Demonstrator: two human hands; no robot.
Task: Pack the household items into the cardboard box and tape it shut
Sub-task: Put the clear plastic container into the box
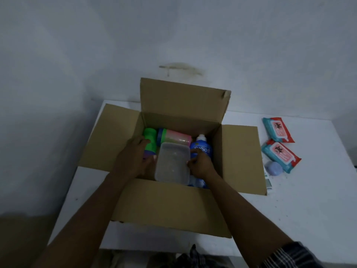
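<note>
Head view: cardboard box (pixel 170 206), flaps open, at the middle of the table (pixel 299 219). Inside, the left hand (pixel 135 157) rests extended fingers on a green canister (pixel 150 139). The right hand (pixel 201 163) pinches the right edge of a clear container (pixel 172 163) beside a blue bottle (pixel 202 147). Wipe packs (pixel 278 130) lie near the table's right edge.

Both bare forearms reach forward and down, converging. Left hand (pixel 135 157): palm turned inward, fingers fairly straight, pointing ahead. Right hand (pixel 201 164): knuckles up, fingers curled, pinching the right edge of the clear container (pixel 172 163). A checked sleeve (pixel 293 254) covers the right upper arm.
</note>
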